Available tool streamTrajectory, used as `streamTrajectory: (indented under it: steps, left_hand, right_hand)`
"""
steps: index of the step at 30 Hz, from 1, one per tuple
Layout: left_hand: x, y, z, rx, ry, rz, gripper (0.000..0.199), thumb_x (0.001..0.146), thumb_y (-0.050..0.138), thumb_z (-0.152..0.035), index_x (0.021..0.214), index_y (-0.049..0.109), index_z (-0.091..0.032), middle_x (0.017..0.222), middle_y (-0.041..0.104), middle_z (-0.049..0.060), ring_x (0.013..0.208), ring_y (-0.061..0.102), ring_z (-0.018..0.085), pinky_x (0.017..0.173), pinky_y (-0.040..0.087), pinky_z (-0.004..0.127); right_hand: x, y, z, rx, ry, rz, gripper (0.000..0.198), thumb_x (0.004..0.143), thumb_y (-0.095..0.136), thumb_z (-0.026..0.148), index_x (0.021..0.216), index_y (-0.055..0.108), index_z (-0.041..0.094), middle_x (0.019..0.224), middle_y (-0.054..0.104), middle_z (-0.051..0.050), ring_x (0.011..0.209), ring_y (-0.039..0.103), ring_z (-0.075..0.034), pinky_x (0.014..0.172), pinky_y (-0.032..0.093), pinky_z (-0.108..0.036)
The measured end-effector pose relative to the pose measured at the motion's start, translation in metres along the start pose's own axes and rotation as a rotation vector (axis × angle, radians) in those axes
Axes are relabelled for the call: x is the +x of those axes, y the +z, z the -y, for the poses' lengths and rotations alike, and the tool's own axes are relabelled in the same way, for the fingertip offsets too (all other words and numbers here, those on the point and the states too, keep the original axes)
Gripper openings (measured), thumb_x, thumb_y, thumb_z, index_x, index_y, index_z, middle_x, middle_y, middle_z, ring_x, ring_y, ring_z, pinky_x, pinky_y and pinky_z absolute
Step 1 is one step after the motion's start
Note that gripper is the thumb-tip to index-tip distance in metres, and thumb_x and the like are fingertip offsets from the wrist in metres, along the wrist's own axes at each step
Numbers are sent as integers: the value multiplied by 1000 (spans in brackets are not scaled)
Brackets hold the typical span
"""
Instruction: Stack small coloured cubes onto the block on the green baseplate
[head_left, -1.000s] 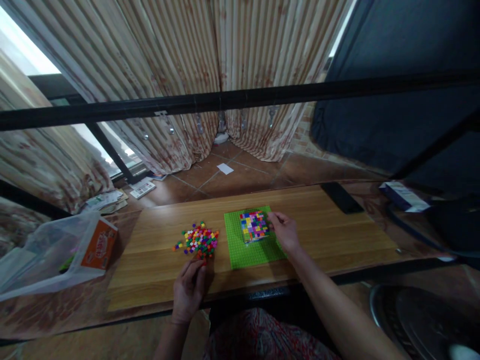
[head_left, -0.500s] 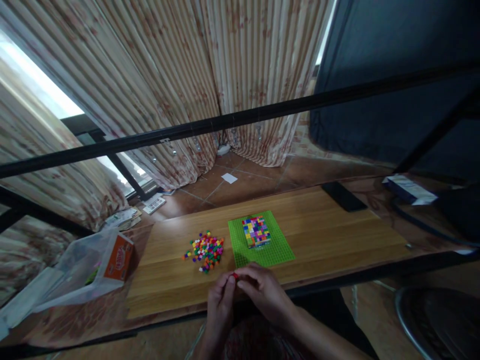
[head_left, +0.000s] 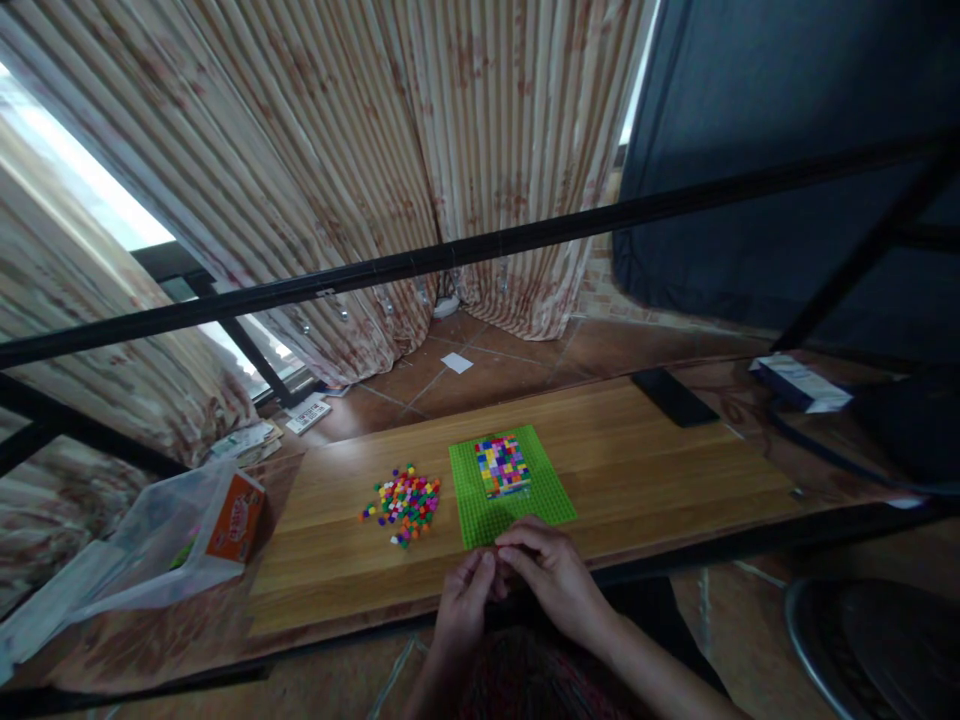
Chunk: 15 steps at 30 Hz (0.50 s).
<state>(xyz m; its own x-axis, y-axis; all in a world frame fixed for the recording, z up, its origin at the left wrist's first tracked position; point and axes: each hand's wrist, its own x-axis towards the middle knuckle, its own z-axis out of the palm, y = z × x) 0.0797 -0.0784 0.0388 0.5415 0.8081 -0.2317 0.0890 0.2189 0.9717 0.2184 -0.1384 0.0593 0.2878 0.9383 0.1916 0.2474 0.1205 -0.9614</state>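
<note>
My left hand (head_left: 466, 596) and my right hand (head_left: 553, 578) meet at the board's near edge, fingers pinched together. A sliver of a small red toy brick (head_left: 498, 544) shows between their fingertips; the rest is hidden. Just beyond them lies a green studded baseplate (head_left: 551, 500). On it stands a square block of many-coloured toy bricks (head_left: 502, 465), with a paler side facing me. To the left of the baseplate is a loose pile of small coloured bricks (head_left: 409, 500), nearest to my left hand.
A wooden board (head_left: 337, 560) carries the bricks. On its far right lies a black phone (head_left: 673, 397), with a blue and white box (head_left: 801, 382) beyond. A clear plastic bin (head_left: 161, 545) with an orange label stands left. A dark rail (head_left: 555, 222) crosses behind.
Both hands have shifted right, and less of the red brick shows. My right thumb and forefinger have closed together. The view has moved slightly; the pile and built block look the same.
</note>
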Motion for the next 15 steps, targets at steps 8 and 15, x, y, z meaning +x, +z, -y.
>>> streamTrajectory:
  steps: [8,15]
  left_hand:
    - [-2,-28,2,164,59,-213,43,71,69,-56,77,71,-14,67,63,3,65,56,16,62,44,25]
    - [0,-88,8,364,166,-451,36,76,62,-48,84,71,-14,78,72,7,79,67,24,77,53,33]
  right_hand:
    - [36,-43,-34,-80,55,-276,21,83,62,39,86,75,24,91,74,-6,86,68,-23,80,53,-37]
    - [77,-43,-35,-345,-66,-201,21,88,53,31,89,73,22,88,75,-5,80,69,-20,75,53,-34]
